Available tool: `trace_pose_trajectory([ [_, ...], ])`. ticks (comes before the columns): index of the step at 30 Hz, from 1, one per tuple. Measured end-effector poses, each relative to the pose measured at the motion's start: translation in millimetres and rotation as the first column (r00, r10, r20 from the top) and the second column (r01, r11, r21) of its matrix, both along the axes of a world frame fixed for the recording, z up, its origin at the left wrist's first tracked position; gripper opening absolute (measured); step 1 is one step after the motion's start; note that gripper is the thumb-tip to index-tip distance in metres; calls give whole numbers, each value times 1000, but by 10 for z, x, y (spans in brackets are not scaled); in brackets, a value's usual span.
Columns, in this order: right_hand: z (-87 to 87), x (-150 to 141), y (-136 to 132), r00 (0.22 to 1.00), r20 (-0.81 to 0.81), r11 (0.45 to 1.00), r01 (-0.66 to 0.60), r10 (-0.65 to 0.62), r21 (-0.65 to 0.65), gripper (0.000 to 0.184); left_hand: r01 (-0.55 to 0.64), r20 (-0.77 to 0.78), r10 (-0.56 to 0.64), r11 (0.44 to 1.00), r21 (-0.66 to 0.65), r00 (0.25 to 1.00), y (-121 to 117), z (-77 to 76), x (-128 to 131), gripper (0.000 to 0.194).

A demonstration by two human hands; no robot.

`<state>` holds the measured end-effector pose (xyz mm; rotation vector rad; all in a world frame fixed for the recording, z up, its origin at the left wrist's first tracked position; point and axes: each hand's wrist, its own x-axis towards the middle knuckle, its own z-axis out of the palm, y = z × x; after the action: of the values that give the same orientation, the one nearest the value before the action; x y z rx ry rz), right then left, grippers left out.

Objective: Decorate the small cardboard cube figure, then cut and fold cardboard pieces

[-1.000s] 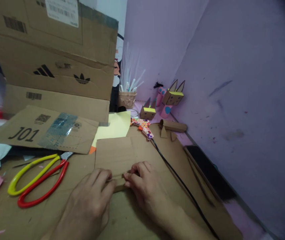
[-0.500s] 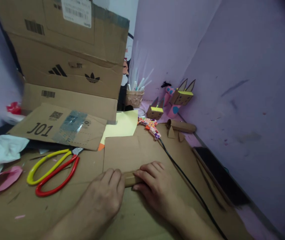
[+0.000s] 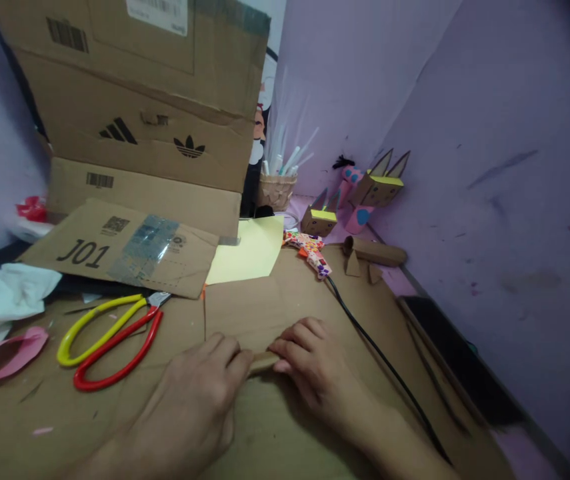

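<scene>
Holds cardboard strip level between both hands, low over cardboard-covered table. Pinches left end between thumb and curled fingers of left hand; pinches right end between thumb and fingertips of right hand. Lies just nearer than flat cardboard piece; cannot tell whether joined to it. Note scissors to left, yellow paper and patterned glue gun beyond, black cord running past right hand.
</scene>
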<state>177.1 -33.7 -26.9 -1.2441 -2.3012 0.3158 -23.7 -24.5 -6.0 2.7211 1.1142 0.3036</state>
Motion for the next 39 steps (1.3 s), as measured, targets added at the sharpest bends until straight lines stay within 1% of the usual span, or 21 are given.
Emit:
trace_pose_trajectory([
  [3, -4, 16, 49, 998, -56, 997, 18, -22, -76, 24, -60, 49, 64, 996, -73, 997, 84, 113, -33, 28],
  [5, 8, 31, 74, 997, -73, 992, 10, -19, -123, 25, -102, 186, 144, 970, -219, 972, 192, 149, -128, 27],
  [6, 18, 39, 86, 997, -82, 989, -3, -10, -151, 25, -135, 263, 225, 938, -319, 938, 258, 159, -193, 29],
  [7, 32, 46, 100, 995, -97, 985, -17, 0, -173, 25, -189, 338, 342, 891, -412, 877, 325, 166, -262, 31],
  [9, 66, 57, 134, 991, -130, 976, -39, 11, -216, 25, -295, 418, 601, 748, -595, 682, 440, 184, -381, 36],
  [10, 85, 59, 153, 990, -143, 971, -44, 10, -235, 24, -316, 423, 690, 677, -665, 588, 476, 199, -417, 37],
  [11, 105, 60, 173, 988, -154, 967, -45, 6, -252, 23, -321, 420, 738, 632, -706, 528, 491, 217, -432, 37],
  [12, 126, 59, 193, 987, -160, 962, -45, 1, -271, 22, -321, 420, 747, 623, -713, 516, 486, 236, -424, 34],
  [13, 147, 57, 212, 986, -165, 956, -47, -1, -291, 21, -312, 431, 711, 659, -685, 556, 461, 254, -397, 29],
  [14, 169, 54, 228, 986, -167, 948, -52, -1, -313, 20, -288, 441, 637, 722, -629, 633, 421, 268, -356, 23],
  [16, 205, 47, 257, 987, -162, 934, -58, 0, -352, 18, -196, 417, 436, 841, -504, 798, 317, 272, -260, 17],
  [17, 217, 43, 272, 988, -156, 927, -57, -2, -370, 17, -153, 386, 347, 880, -450, 855, 266, 259, -218, 18],
  [19, 226, 40, 307, 990, -140, 916, -58, 2, -397, 16, -131, 317, 254, 923, -362, 914, 195, 211, -160, 21],
  [22, 208, 41, 392, 996, -84, 929, -45, 15, -367, 16, -207, 214, 268, 940, -271, 939, 187, 128, -125, 21],
  [26, 189, 27, 498, 1000, 3, 953, 5, -4, -302, 19, -272, 110, 303, 934, -232, 947, 269, 96, -99, 21],
  [29, 165, -36, 447, 999, 2, 965, 38, -39, -259, 14, -272, 70, 289, 943, -194, 955, 298, 101, -83, 22],
  [31, 124, -110, 333, 996, -18, 984, 83, -87, -157, 14, -268, 47, 277, 953, -143, 960, 283, 96, -74, 22],
  [33, 69, -196, 188, 992, 3, 992, 128, -128, 5, 22, -246, 32, 247, 968, -41, 968, 235, 85, -62, 19],
  [35, 21, -267, 55, 987, 88, 978, 117, -134, 172, 28, -199, -3, 201, 973, 113, 980, 157, 71, -39, 19],
  [37, -10, -306, -32, 974, 187, 956, 68, -125, 286, 28, -114, -94, 146, 953, 282, 985, 64, 58, -6, 22],
  [39, -27, -312, -61, 965, 235, 938, 29, -116, 345, 28, 10, -240, 98, 910, 414, 966, -16, 43, 31, 25],
])
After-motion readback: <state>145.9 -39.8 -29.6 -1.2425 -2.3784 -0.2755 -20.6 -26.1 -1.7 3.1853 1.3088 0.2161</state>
